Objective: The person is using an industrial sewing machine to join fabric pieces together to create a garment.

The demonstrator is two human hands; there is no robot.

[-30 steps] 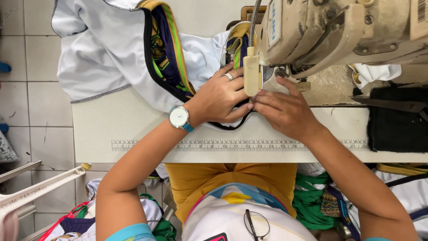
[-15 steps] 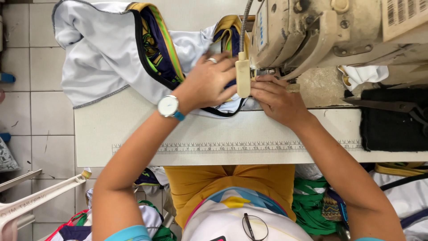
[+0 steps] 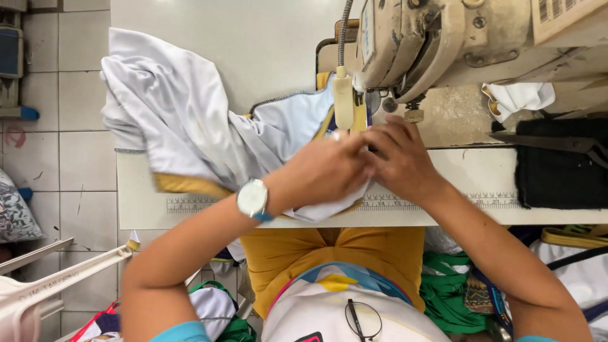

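Note:
My left hand (image 3: 326,168), with a watch (image 3: 253,199) on the wrist, grips a fold of the white garment (image 3: 183,123) with yellow trim just in front of the sewing machine (image 3: 437,38). My right hand (image 3: 398,158) lies flat beside it, pressing the cloth next to the needle area (image 3: 366,104). The garment is bunched to the left over the white table (image 3: 253,44). The cloth under my hands is hidden.
A printed ruler strip (image 3: 487,199) runs along the table's front edge. Black scissors (image 3: 563,144) lie on a black cloth (image 3: 557,168) at the right. Green and patterned fabric (image 3: 456,288) piles below the table; a tiled floor (image 3: 57,126) is at left.
The garment has been turned and flipped over to the left, its white side now up and the striped trim hidden. Both hands have moved down toward the table's front edge, close together.

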